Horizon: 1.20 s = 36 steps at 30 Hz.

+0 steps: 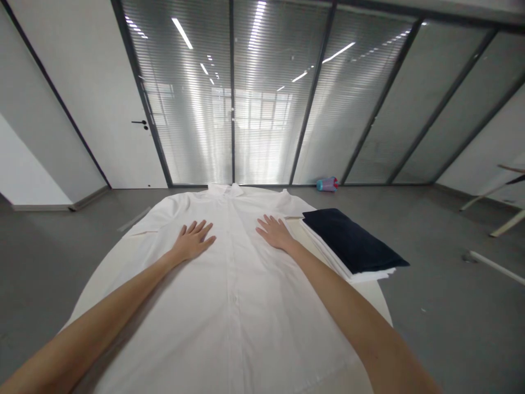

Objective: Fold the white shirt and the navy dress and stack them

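Note:
A white button-up shirt (213, 312) lies spread front side up on a round table, its collar at the far edge and its button line running toward me. My left hand (192, 241) rests flat on the left chest of the shirt, fingers spread. On the other side of the button line, my right hand (274, 231) also lies flat on the cloth with its fingers apart. Neither hand grips anything. Both short sleeves stretch outward near the far edge. The hem's near left part is hidden by my left arm and the frame edge.
A folded dark navy garment (353, 241) lies on folded white cloth (328, 257) at the table's right. The pale table rim (379, 298) shows beside it. Beyond stand a glass partition (262, 137) and a door (102, 109). A blue and red item (327, 184) sits on the floor.

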Tool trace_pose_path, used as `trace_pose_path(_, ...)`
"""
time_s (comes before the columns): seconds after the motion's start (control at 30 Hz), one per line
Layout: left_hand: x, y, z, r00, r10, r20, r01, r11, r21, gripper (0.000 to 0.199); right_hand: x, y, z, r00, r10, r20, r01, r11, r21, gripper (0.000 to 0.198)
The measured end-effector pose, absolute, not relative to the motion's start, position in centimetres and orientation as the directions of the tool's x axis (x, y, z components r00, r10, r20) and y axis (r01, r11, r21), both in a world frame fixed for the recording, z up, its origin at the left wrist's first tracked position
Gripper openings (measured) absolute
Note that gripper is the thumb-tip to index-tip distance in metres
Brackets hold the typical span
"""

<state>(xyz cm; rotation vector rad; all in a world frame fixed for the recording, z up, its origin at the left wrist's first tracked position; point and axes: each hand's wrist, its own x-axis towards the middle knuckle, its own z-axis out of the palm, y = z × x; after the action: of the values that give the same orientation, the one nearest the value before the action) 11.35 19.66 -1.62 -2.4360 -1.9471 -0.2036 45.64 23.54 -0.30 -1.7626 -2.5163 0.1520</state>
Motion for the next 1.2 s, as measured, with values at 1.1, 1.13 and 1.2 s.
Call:
trace_pose_path(1.1, 10.75, 19.4, -1.35, 0.246, 0.955, 0.166, 0.952, -0.27, 0.144, 0.057, 45.81, 23.94, -0.78, -0.385, 0.918, 0.093, 0.915, 0.393, -0.093, 0.059)
trace_pose_path(1.13, 10.74, 19.41, -1.36, 0.247, 0.954, 0.169, 0.952, -0.271, 0.145, 0.056, 45.82, 23.93, -0.78, -0.385, 0.918, 0.092, 0.915, 0.392, -0.092, 0.059)
trace_pose_path(1.2, 10.75, 19.32, -1.26, 0.246, 0.954, 0.171, 0.951, -0.272, 0.149, 0.056, 45.83, 23.91, -0.78, -0.386, 0.918, 0.094, 0.915, 0.394, -0.086, 0.06)
